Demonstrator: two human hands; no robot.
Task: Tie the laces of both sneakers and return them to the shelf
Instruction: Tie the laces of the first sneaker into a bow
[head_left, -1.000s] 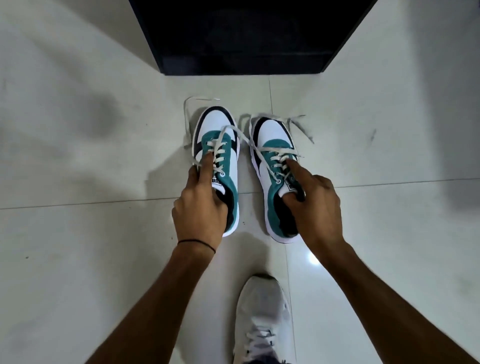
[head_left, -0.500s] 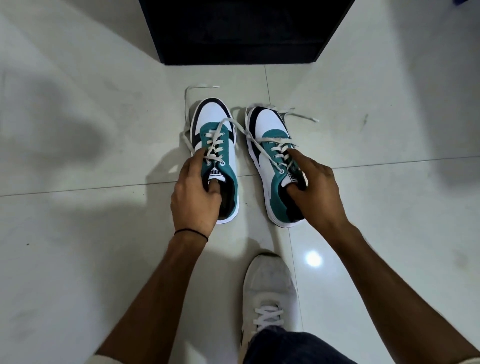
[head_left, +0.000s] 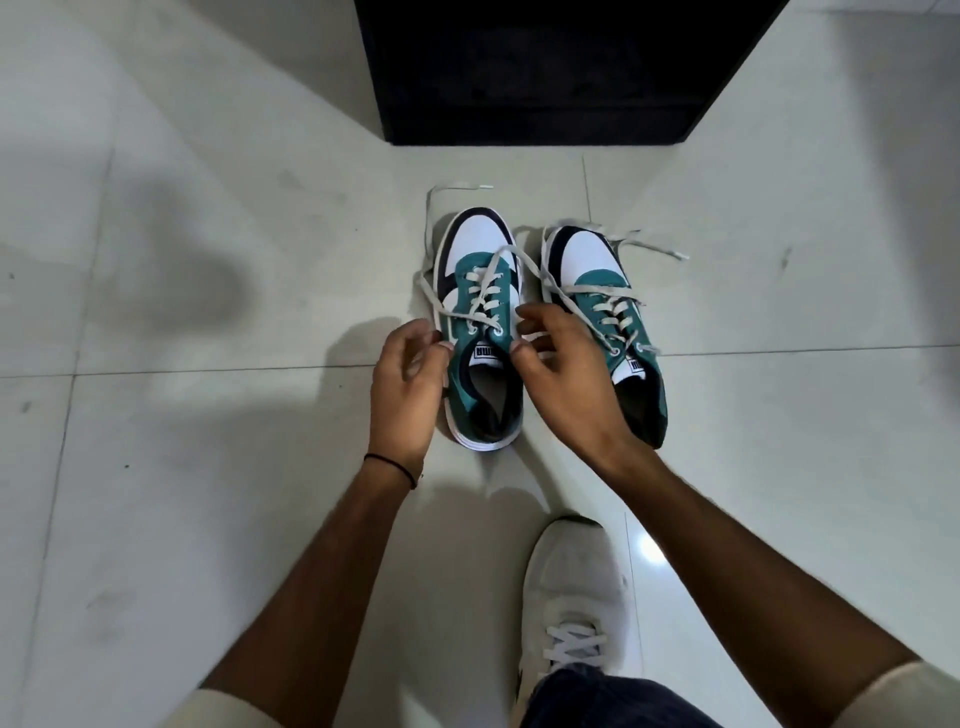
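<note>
Two teal, white and navy sneakers stand side by side on the tiled floor, toes pointing away from me. The left sneaker (head_left: 480, 270) has untied white laces (head_left: 430, 218) trailing onto the floor at its left. The right sneaker (head_left: 592, 260) has a loose lace end (head_left: 662, 250) lying to its right. My left hand (head_left: 408, 387) is at the left side of the left sneaker's collar, fingers curled and apart beside the lace. My right hand (head_left: 563, 376) is at that sneaker's right side, thumb and forefinger spread, partly covering the right sneaker's inner side.
The dark shelf unit (head_left: 545, 78) stands on the floor just beyond the sneakers. My own foot in a white shoe (head_left: 571, 582) is planted close behind them. Pale floor tiles (head_left: 208, 467) spread to both sides.
My right hand has left the right sneaker and moved over to the left sneaker. My left hand has slid from the tongue to that sneaker's left side. Both sneakers stay put.
</note>
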